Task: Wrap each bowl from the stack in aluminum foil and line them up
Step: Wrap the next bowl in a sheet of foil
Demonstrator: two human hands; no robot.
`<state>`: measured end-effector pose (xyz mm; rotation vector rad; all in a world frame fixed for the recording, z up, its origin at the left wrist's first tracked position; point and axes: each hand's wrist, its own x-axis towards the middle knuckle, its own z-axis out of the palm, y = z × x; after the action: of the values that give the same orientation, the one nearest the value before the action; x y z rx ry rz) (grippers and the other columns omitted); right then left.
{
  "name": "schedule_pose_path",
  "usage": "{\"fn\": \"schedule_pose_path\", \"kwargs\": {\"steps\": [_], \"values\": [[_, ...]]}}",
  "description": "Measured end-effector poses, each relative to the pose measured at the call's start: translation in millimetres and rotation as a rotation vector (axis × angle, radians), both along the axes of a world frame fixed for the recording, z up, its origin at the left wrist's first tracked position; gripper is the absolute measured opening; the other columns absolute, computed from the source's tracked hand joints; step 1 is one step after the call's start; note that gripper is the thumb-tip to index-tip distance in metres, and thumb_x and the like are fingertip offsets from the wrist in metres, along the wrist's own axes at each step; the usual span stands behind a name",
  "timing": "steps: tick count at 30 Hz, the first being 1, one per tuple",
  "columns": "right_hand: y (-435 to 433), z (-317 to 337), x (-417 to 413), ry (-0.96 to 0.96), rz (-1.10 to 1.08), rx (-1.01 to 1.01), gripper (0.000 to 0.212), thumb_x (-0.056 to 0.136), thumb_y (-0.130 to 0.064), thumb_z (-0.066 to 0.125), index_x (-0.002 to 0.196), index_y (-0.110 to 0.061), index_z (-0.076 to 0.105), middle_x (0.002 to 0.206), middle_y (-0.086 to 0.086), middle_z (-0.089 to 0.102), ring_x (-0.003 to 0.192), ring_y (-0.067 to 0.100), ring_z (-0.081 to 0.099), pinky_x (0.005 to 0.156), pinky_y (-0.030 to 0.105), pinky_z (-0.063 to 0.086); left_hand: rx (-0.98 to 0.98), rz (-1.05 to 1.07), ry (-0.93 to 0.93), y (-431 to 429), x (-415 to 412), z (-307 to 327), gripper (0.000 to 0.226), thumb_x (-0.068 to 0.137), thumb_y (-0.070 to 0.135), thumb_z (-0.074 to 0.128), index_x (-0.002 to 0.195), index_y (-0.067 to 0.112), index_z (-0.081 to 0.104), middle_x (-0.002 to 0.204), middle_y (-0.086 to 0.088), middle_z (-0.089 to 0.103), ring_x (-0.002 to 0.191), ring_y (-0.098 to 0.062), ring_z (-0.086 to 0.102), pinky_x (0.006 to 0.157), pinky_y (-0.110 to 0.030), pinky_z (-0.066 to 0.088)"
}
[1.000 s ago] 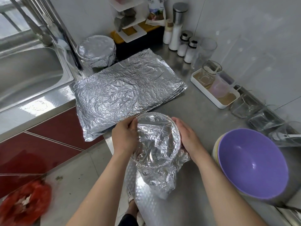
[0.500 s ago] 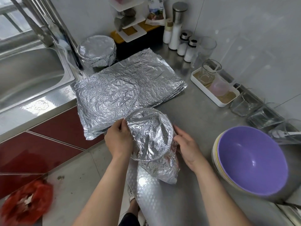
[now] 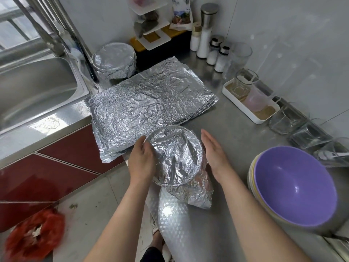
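Stainless steel counter (image 3: 236, 129) fills the right side of this kitchen, and the person stands at its near edge, with a crumpled red plastic bag (image 3: 32, 231) on the floor at the near left. Over this edge the round bowl covered with wrinkled aluminium foil (image 3: 175, 154) is held tilted, with its covered mouth turned up toward the person. The left hand (image 3: 141, 159) grips the left rim, with the fingers curled over the foil. The right hand (image 3: 213, 152) is flat, with fingers straight and together and the palm facing the right side of the bowl, very near to it; if it touches the foil I cannot tell. A loose tail of foil (image 3: 194, 193) hangs under the bowl and lies on the counter. At the right of the hands stands the stack of plastic bowls with a purple one on top (image 3: 294, 188). Behind the held bowl lies the flat pile of creased foil sheets (image 3: 143, 103), and its near corner passes over the counter edge. To its right is a white rectangular tray (image 3: 245, 108) with a glass inside. Farther back a second foil-wrapped bowl (image 3: 114, 60) stands beside the steel sink (image 3: 34, 87), and small white shakers with metal caps (image 3: 220, 55) stand near the wall.
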<state>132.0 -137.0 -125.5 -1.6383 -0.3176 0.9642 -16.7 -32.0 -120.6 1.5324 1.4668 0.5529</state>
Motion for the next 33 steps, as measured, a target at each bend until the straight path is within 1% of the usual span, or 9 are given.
{"fn": "schedule_pose_path", "kwargs": {"steps": [4, 6, 9, 13, 16, 20, 24, 27, 33], "values": [[9.3, -1.8, -2.3, 0.099, 0.042, -0.038, 0.052, 0.101, -0.038, 0.044, 0.145, -0.010, 0.040, 0.149, 0.000, 0.041, 0.139, 0.015, 0.036, 0.111, 0.024, 0.024, -0.106, 0.068, -0.229, 1.6, -1.8, -5.4, 0.038, 0.104, 0.029, 0.041, 0.140, 0.022, 0.051, 0.132, -0.020, 0.057, 0.113, -0.029, 0.060, 0.100, -0.045, 0.046], [9.6, -0.7, -5.2, 0.075, 0.032, -0.054, 0.055, 0.102, -0.039, 0.040, 0.147, -0.007, 0.035, 0.152, 0.002, 0.037, 0.140, 0.015, 0.033, 0.104, 0.020, 0.024, -0.099, 0.093, -0.260, -1.4, -0.3, -5.4, 0.038, 0.104, 0.026, 0.040, 0.139, 0.018, 0.053, 0.122, -0.028, 0.058, 0.089, -0.018, 0.063, 0.084, -0.035, 0.049], [10.6, 1.5, -7.1, -0.007, 0.045, -0.094, 0.054, 0.103, -0.041, 0.036, 0.144, -0.006, 0.039, 0.148, 0.000, 0.041, 0.136, 0.014, 0.037, 0.101, 0.019, 0.026, -0.090, 0.131, -0.249, -1.8, 1.6, -8.9, 0.038, 0.104, 0.027, 0.040, 0.131, 0.005, 0.057, 0.089, -0.005, 0.067, 0.076, -0.012, 0.059, 0.070, -0.028, 0.045], [10.5, 2.3, -7.1, -0.106, 0.053, -0.135, 0.043, 0.102, -0.042, 0.037, 0.081, -0.012, 0.059, 0.074, 0.001, 0.057, 0.069, 0.010, 0.054, 0.071, 0.026, 0.045, -0.112, 0.139, -0.282, -2.2, 0.3, -17.1, 0.033, 0.103, 0.025, 0.041, 0.101, 0.000, 0.063, 0.059, 0.009, 0.043, 0.055, -0.011, 0.037, 0.059, -0.027, 0.031], [11.1, 1.6, 6.5, -0.058, 0.137, -0.089, 0.051, 0.101, -0.040, 0.042, 0.133, -0.003, 0.054, 0.135, 0.010, 0.057, 0.119, 0.013, 0.055, 0.104, 0.029, 0.038, -0.161, 0.111, -0.290, 5.8, -4.8, -9.0, 0.027, 0.101, 0.022, 0.046, 0.116, 0.009, 0.065, 0.069, 0.004, 0.054, 0.053, -0.005, 0.044, 0.050, -0.020, 0.038], [25.8, 11.2, 17.9, 0.082, 0.199, -0.065, 0.066, 0.091, -0.058, 0.041, 0.149, -0.027, 0.036, 0.154, -0.004, 0.035, 0.131, 0.009, 0.038, 0.116, 0.034, 0.021, -0.200, -0.048, -0.278, 26.3, -5.8, -1.7, 0.035, 0.101, 0.030, 0.049, 0.136, 0.023, 0.054, 0.126, 0.004, 0.062, 0.100, -0.003, 0.061, 0.087, -0.025, 0.047], [33.3, 9.1, 10.5, 0.000, 0.243, -0.164, 0.057, 0.099, -0.052, 0.037, 0.147, -0.021, 0.039, 0.155, -0.002, 0.033, 0.142, 0.017, 0.029, 0.102, 0.025, 0.021, -0.274, -0.143, -0.268, 30.5, 3.1, 0.7, 0.028, 0.102, 0.039, 0.045, 0.108, 0.021, 0.065, 0.066, 0.005, 0.055, 0.041, -0.006, 0.048, 0.053, -0.027, 0.038], [33.2, 3.7, 9.0, -0.055, 0.201, -0.197, 0.057, 0.102, -0.047, 0.033, 0.147, -0.012, 0.037, 0.154, 0.004, 0.035, 0.141, 0.020, 0.032, 0.096, 0.022, 0.026, -0.250, -0.166, -0.256, 28.2, 2.4, -3.3, 0.039, 0.103, 0.040, 0.041, 0.075, 0.013, 0.048, 0.044, 0.006, 0.042, 0.041, -0.017, 0.038, 0.046, -0.028, 0.031], [31.0, 9.9, 8.4, -0.122, 0.232, -0.222, 0.060, 0.103, -0.045, 0.032, 0.142, 0.000, 0.041, 0.150, 0.017, 0.038, 0.132, 0.017, 0.040, 0.112, 0.030, 0.025, -0.291, -0.186, -0.242, 28.4, 0.4, 2.9, 0.038, 0.104, 0.037, 0.042, 0.080, 0.010, 0.053, 0.054, 0.002, 0.046, 0.049, -0.017, 0.041, 0.052, -0.029, 0.038]]}}
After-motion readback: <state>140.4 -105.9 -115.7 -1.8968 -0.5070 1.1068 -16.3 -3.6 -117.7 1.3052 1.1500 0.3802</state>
